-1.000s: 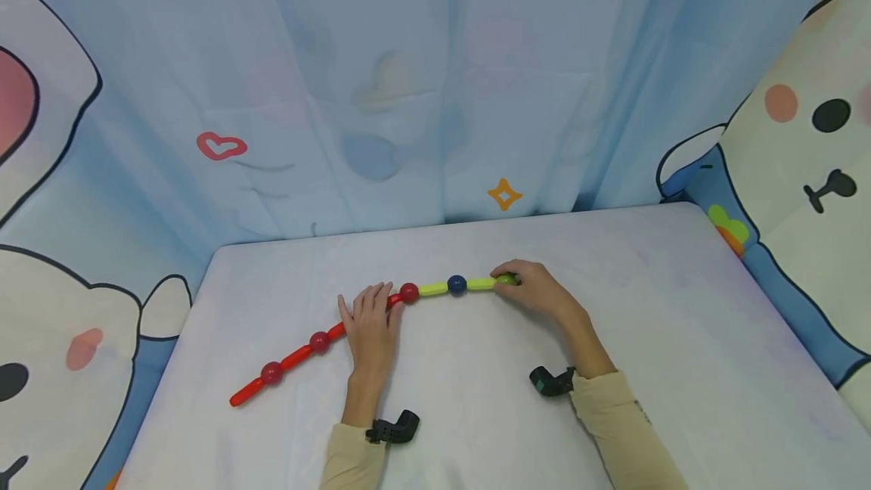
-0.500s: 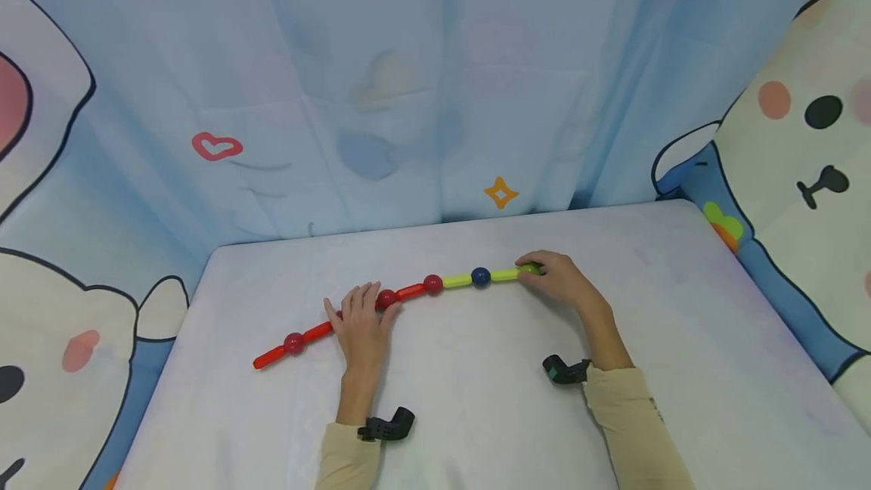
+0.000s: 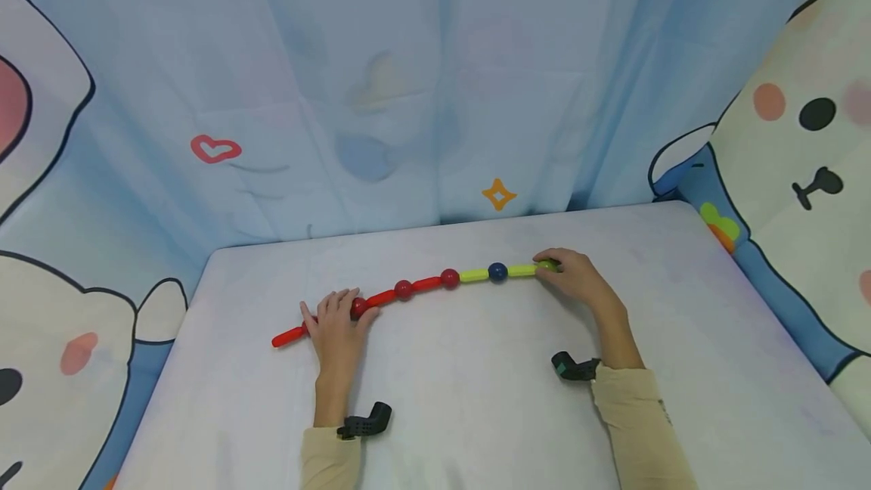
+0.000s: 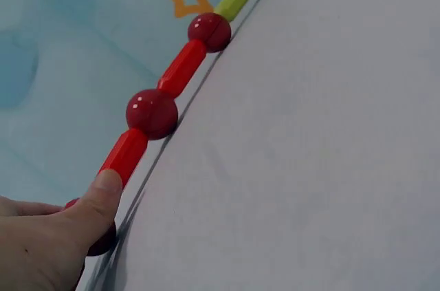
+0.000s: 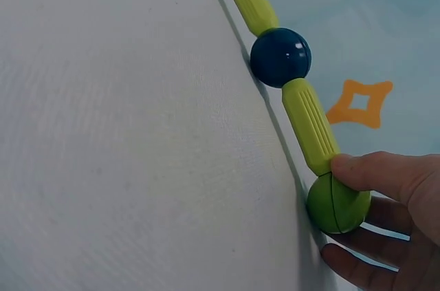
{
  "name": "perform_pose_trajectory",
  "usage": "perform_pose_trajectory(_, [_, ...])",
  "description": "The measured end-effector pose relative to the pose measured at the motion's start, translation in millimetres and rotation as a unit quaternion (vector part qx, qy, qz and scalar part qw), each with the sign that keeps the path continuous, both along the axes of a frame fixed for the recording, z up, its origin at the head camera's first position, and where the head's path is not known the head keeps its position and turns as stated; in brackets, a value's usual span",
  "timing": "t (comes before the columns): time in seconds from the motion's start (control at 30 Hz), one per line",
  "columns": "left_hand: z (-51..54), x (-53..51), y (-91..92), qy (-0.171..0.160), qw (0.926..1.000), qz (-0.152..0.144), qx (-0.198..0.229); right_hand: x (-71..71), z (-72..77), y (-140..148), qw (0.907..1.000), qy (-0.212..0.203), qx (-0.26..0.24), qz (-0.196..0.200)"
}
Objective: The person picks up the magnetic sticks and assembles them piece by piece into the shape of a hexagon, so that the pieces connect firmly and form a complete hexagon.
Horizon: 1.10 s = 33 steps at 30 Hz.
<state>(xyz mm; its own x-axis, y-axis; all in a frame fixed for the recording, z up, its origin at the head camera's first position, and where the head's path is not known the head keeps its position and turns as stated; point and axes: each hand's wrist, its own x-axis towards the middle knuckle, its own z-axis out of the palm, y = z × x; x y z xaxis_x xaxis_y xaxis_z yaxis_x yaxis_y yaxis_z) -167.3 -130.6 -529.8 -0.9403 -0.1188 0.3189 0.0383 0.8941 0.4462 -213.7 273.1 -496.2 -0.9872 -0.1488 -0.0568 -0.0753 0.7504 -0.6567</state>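
Observation:
A chain of toy building rods and balls lies across the white table. Its left part has red rods (image 3: 426, 284) and dark red balls (image 3: 404, 290); farther right come yellow-green rods (image 3: 522, 271) on either side of a dark blue ball (image 3: 498, 272). My left hand (image 3: 340, 330) holds the chain near its left end, its thumb on a red rod (image 4: 127, 155) and a red ball partly hidden behind it. At the right end, my right hand (image 3: 575, 278) grips the green ball (image 5: 337, 205) between thumb and fingers, the thumb touching where the rod joins.
The white table (image 3: 463, 384) has a straight back edge, with a blue cartoon curtain (image 3: 381, 97) hanging behind it. Large printed animal figures stand at both sides. Each wrist wears a black camera (image 3: 366, 422) on a strap.
The whole chain has shifted right and its left end has swung up, so it lies straighter. My right hand has moved right with the green ball; my left hand has slid left along the chain.

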Motion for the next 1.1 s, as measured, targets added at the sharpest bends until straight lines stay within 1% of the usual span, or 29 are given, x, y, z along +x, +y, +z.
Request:
perform_pose_trajectory(0.1, [1.7,-0.2,-8.9,-0.008,1.0000,0.001,-0.006,0.1,-0.3,-0.2,1.0000,0.001,0.004,0.000])
perform_pose_trajectory(0.27, [3.7,1.0,-21.0,-0.025,0.9997,0.004,0.007,0.6,1.9,-1.4,0.9997,-0.006,0.015,-0.019])
perform_pose_trajectory(0.37, [4.5,1.7,-24.0,-0.024,0.9997,-0.002,0.009,0.3,2.8,-2.7,0.9995,-0.013,0.018,-0.024])
perform_pose_trajectory(0.53, [5.8,2.3,-22.7,-0.014,0.9999,-0.006,0.005,-0.7,2.9,-5.0,0.9992,-0.018,0.027,-0.025])
perform_pose_trajectory(0.67, [6.6,2.3,-20.1,-0.014,0.9999,-0.006,-0.004,-2.0,2.0,-7.3,0.9985,-0.022,0.045,-0.023])
perform_pose_trajectory(0.77, [6.4,2.4,-18.5,-0.016,0.9998,-0.007,-0.003,-1.8,2.5,-9.4,0.9981,-0.013,0.058,-0.018])
perform_pose_trajectory(0.9, [5.9,2.9,-17.4,-0.004,0.9999,-0.012,0.004,-0.3,4.4,-12.2,0.9972,-0.003,0.073,-0.017])
perform_pose_trajectory(1.1, [6.0,2.7,-16.3,0.022,0.9995,-0.022,-0.001,2.7,10.7,-17.6,0.9948,-0.036,0.093,-0.025])
